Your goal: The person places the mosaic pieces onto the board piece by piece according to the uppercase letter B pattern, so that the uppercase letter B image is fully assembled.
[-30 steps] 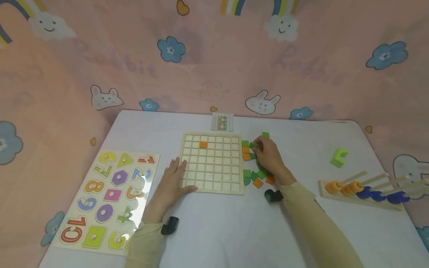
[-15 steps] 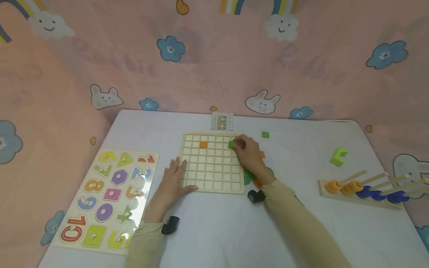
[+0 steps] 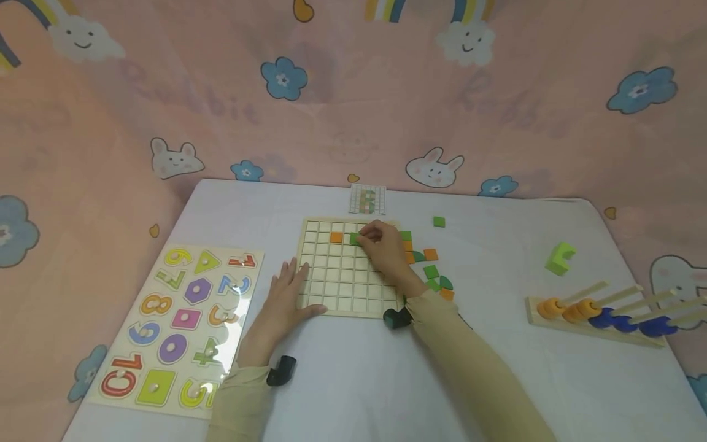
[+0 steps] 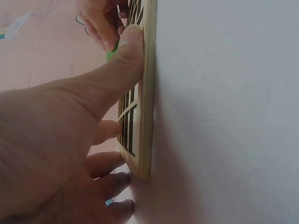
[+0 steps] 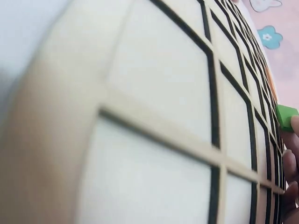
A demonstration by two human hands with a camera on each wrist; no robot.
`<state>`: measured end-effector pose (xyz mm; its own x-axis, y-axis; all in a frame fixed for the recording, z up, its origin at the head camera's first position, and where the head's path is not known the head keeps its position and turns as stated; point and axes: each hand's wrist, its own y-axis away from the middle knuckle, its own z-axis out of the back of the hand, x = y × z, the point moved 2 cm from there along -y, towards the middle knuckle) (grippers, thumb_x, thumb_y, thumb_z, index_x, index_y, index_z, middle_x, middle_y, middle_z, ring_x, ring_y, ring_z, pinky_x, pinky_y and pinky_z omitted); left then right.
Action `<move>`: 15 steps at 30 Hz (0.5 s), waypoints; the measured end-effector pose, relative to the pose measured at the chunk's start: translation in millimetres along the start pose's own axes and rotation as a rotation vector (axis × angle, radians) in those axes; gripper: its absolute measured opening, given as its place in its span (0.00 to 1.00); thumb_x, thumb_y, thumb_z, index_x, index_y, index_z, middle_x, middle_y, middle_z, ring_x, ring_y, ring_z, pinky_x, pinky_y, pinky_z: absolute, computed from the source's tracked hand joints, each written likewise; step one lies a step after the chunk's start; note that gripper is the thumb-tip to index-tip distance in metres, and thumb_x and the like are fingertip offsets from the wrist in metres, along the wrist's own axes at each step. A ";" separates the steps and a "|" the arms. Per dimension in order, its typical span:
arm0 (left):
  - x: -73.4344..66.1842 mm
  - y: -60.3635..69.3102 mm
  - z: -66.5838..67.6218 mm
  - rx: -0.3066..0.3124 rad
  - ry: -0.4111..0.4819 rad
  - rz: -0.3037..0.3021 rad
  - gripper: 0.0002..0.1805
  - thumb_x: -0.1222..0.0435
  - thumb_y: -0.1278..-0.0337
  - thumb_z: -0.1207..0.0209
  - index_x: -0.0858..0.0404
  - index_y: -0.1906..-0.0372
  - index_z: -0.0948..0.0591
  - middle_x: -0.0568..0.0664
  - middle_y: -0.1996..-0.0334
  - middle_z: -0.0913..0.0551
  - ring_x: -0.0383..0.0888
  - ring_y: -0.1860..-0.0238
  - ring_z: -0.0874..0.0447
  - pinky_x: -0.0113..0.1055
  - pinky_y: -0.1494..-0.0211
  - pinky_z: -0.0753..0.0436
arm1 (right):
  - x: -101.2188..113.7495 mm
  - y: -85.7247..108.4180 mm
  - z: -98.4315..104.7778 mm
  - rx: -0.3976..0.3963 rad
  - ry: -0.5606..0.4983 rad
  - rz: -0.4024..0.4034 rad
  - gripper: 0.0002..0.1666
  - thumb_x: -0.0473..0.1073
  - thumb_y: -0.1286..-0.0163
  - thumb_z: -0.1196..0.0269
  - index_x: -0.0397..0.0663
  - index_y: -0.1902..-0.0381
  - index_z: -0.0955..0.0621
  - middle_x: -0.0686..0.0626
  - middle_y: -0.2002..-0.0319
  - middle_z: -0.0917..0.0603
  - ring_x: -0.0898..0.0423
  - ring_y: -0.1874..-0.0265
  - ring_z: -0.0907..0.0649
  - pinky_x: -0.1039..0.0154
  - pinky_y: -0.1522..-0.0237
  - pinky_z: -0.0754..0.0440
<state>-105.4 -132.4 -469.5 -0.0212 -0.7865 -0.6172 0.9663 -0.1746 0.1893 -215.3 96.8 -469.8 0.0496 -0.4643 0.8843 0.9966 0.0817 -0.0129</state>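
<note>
A wooden grid board (image 3: 332,290) lies on the white table, with one orange square tile (image 3: 336,237) in a cell near its far edge. My right hand (image 3: 385,252) pinches a green square tile (image 3: 354,239) over the same row, a little to the right of the orange one. In the right wrist view the green tile (image 5: 286,117) shows at the fingertips, at or just above the grid; whether it touches cannot be told. My left hand (image 3: 280,307) rests at the board's left edge, fingers spread and thumb on the near rim (image 4: 147,93).
Loose green and orange tiles (image 3: 431,271) lie right of the board, a lone green tile (image 3: 439,221) behind them. A pattern card (image 3: 367,199) sits beyond the board. On the left is a number puzzle (image 3: 182,331); on the right, a peg stacker (image 3: 596,322) and a lime block (image 3: 560,258).
My right hand has picked up a green tile from the loose pieces and carried it left over the board, near the orange tile. The left hand has stayed put.
</note>
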 end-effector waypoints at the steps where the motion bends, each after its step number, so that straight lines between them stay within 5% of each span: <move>1: -0.2 -0.1 0.0 0.002 0.000 0.001 0.56 0.54 0.41 0.25 0.67 0.16 0.43 0.65 0.14 0.57 0.63 0.13 0.65 0.59 0.12 0.60 | 0.2 -0.7 -2.4 0.001 0.000 -0.008 0.09 0.41 0.24 0.32 0.42 0.52 0.14 0.43 0.57 0.11 0.49 0.56 0.15 0.60 0.52 0.18; 15: 0.3 -0.1 0.3 0.001 0.002 0.002 0.56 0.54 0.42 0.25 0.66 0.16 0.42 0.65 0.14 0.57 0.63 0.13 0.65 0.60 0.12 0.60 | 4.8 -5.9 -15.8 -0.038 0.151 0.008 0.09 0.42 0.24 0.32 0.44 0.53 0.12 0.43 0.59 0.12 0.49 0.61 0.19 0.60 0.58 0.24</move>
<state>-105.6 -132.8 -469.5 -0.0190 -0.7855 -0.6185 0.9661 -0.1739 0.1911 -219.9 80.2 -472.8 0.0641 -0.5917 0.8036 0.9978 0.0536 -0.0401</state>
